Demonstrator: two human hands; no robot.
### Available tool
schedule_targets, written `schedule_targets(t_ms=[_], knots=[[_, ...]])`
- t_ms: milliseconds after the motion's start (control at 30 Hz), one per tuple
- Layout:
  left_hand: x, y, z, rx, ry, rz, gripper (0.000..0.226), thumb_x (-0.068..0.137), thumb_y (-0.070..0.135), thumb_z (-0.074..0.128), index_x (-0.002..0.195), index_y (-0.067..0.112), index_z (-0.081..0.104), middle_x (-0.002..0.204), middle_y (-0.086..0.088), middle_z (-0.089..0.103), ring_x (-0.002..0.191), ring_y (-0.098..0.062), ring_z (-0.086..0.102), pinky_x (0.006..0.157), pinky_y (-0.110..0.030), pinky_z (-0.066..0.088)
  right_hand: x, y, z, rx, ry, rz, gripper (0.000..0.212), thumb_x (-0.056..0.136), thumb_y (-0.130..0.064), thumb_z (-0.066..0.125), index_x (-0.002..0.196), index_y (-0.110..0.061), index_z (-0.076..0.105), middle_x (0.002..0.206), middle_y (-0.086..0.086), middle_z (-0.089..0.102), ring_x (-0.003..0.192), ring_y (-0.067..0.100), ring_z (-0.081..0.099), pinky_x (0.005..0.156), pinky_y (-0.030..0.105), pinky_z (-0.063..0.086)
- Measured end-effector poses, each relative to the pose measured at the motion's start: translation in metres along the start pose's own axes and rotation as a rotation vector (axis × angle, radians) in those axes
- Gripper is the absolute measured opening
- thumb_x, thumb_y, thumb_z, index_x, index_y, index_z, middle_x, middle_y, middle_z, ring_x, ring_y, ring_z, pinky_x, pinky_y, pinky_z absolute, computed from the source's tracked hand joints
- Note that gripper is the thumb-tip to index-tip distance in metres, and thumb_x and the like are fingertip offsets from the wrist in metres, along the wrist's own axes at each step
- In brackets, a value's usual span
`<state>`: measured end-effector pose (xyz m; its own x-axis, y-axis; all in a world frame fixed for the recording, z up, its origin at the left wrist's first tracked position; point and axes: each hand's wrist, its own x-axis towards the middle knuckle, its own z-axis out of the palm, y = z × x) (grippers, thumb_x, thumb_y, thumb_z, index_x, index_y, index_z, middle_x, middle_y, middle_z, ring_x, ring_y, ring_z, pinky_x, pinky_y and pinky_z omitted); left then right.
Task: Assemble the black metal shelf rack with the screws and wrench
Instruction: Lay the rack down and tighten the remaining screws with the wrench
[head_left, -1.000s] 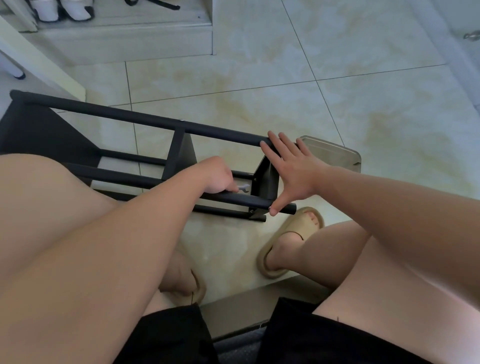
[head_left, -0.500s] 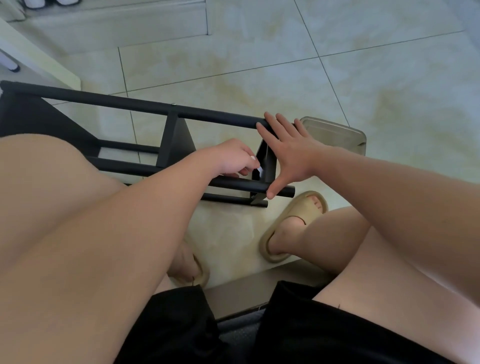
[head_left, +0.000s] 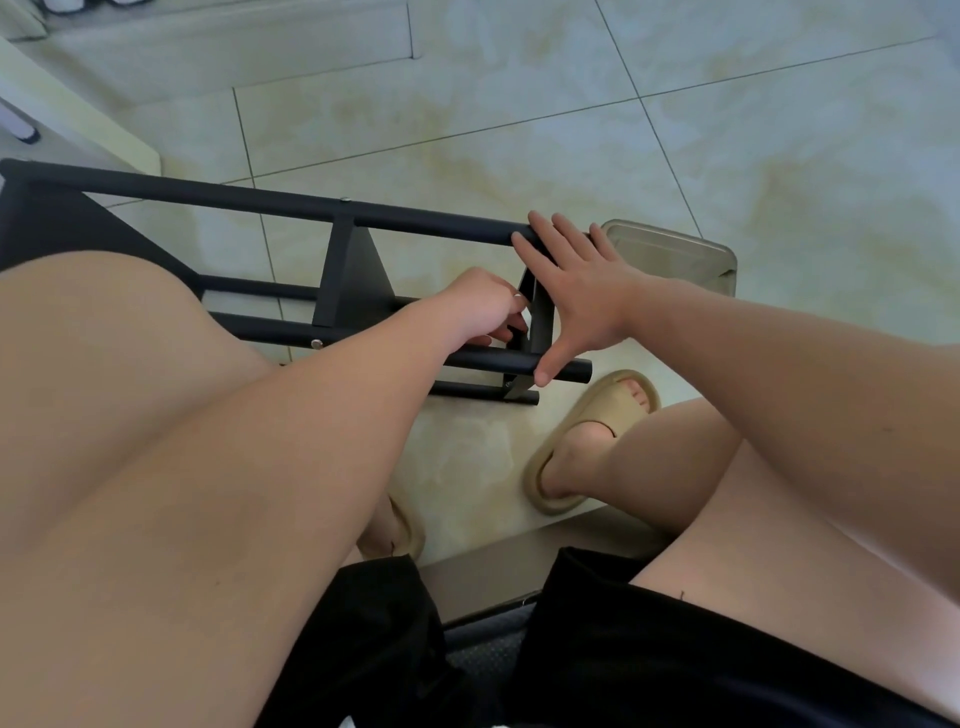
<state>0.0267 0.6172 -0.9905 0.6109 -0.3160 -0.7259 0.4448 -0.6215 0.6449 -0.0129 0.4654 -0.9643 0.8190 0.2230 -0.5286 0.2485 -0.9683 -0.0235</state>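
The black shelf rack is lying sideways on the floor, its middle bracket already screwed. The right hand is bracing the right end bracket with flat, spread fingers. The left hand is pinching a small silvery piece there, so this joint is probably being fastened.

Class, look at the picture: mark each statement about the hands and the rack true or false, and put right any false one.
1. The right hand lies spread, fingers straight, against the end of the rack. True.
2. The rack stands upright on a table. False: it lies on its side on the tiled floor.
3. The left hand curls its fingers round a small silvery piece by the end panel. True.
4. The person is barefoot. False: the feet wear beige slippers.
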Motion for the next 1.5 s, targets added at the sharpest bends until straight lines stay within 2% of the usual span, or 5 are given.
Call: schedule_targets(t_ms=[333, 533, 800, 1233, 1500], knots=[[0.0079, -0.0059, -0.0032, -0.022, -0.007, 0.057, 0.007, 0.096, 0.028, 0.062, 0.094, 0.023, 0.066, 0.071, 0.013, 0.074, 0.076, -0.006, 0.068, 0.066, -0.025, 0.05, 0.0015, 0.0013, 0.0001, 0.011, 0.0, -0.001, 0.164, 0.039, -0.098, 0.06, 0.158, -0.018, -0.019, 0.165, 0.01, -0.026, 0.153, 0.033, -0.021, 0.122, 0.056, -0.007], [0.0071, -0.0063, -0.0032, -0.038, -0.03, 0.08, 0.013, 0.097, 0.031, 0.061, 0.106, 0.022, 0.064, 0.082, 0.01, 0.072, 0.077, -0.007, 0.067, 0.065, -0.024, 0.048, 0.0008, 0.0007, -0.0003, 0.02, -0.003, 0.002, 0.164, 0.039, -0.098, 0.061, 0.158, -0.018, -0.019, 0.165, 0.009, -0.026, 0.153, 0.033, -0.021, 0.122, 0.056, -0.007], [0.0073, -0.0059, -0.0017, 0.019, -0.061, 0.062, 0.012, 0.099, 0.031, 0.059, 0.105, 0.022, 0.063, 0.086, 0.007, 0.073, 0.084, -0.011, 0.068, 0.079, -0.031, 0.053, 0.0003, 0.0003, -0.0006, 0.023, -0.001, 0.003, 0.164, 0.041, -0.096, 0.064, 0.159, -0.018, -0.018, 0.165, 0.01, -0.026, 0.153, 0.033, -0.021, 0.122, 0.056, -0.007], [0.0046, -0.0006, -0.0033, -0.038, -0.092, -0.065, 0.013, 0.101, 0.025, 0.055, 0.093, 0.018, 0.061, 0.067, 0.011, 0.074, 0.082, -0.009, 0.07, 0.095, -0.038, 0.055, -0.0003, 0.0002, -0.0001, 0.017, -0.014, 0.0, 0.164, 0.041, -0.098, 0.061, 0.158, -0.018, -0.021, 0.164, 0.009, -0.028, 0.152, 0.033, -0.023, 0.122, 0.056, -0.009], [0.0011, -0.0002, -0.0022, 0.038, -0.127, -0.049, 0.017, 0.105, 0.022, 0.046, 0.091, 0.02, 0.056, 0.084, 0.005, 0.071, 0.085, -0.01, 0.066, 0.098, -0.036, 0.05, -0.0014, 0.002, 0.0028, 0.038, -0.005, -0.009, 0.163, 0.041, -0.099, 0.06, 0.158, -0.02, -0.022, 0.164, 0.008, -0.03, 0.152, 0.031, -0.025, 0.122, 0.054, -0.011]])
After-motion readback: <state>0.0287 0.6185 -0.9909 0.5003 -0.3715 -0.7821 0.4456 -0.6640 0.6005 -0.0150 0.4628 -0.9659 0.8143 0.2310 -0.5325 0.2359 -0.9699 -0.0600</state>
